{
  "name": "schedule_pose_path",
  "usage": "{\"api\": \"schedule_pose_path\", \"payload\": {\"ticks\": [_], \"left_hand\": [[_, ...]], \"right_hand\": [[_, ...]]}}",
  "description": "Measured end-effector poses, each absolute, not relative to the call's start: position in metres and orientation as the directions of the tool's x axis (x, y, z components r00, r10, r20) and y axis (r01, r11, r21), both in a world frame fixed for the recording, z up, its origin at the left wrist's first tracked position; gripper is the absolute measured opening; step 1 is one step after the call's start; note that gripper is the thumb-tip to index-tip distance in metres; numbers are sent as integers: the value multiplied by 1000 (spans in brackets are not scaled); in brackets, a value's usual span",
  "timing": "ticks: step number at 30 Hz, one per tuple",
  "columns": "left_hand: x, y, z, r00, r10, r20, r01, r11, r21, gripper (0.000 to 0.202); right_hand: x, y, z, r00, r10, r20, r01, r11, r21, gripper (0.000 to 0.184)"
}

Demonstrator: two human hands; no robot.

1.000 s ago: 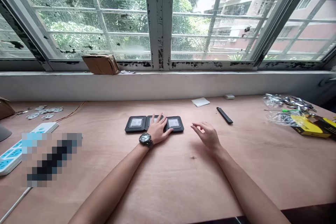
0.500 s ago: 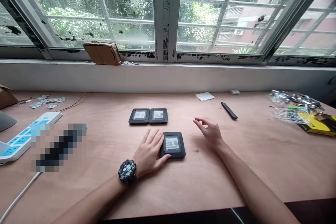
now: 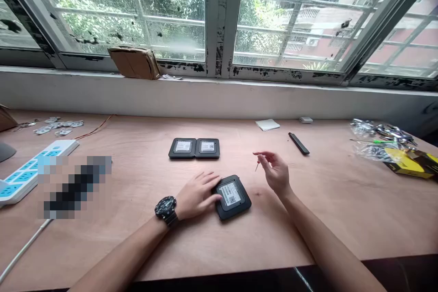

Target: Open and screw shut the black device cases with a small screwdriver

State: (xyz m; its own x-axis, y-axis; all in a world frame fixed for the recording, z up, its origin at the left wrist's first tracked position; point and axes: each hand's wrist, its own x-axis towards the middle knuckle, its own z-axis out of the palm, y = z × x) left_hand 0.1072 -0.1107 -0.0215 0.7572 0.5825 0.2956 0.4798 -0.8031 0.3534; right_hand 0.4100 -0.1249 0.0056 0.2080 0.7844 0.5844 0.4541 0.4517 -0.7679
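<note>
My left hand [image 3: 198, 196] lies flat, fingers loosely spread, their tips against a black square device [image 3: 233, 198] set askew on the plywood table [image 3: 342, 219], barcode label up. Two more black devices [image 3: 194, 148] sit side by side beyond it. My right hand [image 3: 275, 173] pinches a thin pin [image 3: 257, 166] — a narrow grip, held above the table.

The right hand [image 3: 276, 174] now pinches a thin pin [image 3: 257, 166]; the left hand [image 3: 197, 195] has twisted the black case [image 3: 232, 197].
</note>
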Motion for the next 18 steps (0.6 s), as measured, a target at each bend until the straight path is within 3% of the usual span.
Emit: {"api": "schedule_pose_path", "payload": {"ticks": [4,11,18], "left_hand": [[113,-117,-22,789,572,225,463,-794,395,97],[109,-109,-19,775,602,192,475,-755,452,96],[105,-106,-22,768,608,203,460,-743,486,93]], "right_hand": [[382,-132,-1,243,794,558,247,505,-827,17],[368,-144,-13,-12,698,716,390,662,-639,9],[369,-141,-10,-24,728,685,405,633,-659,9]]}}
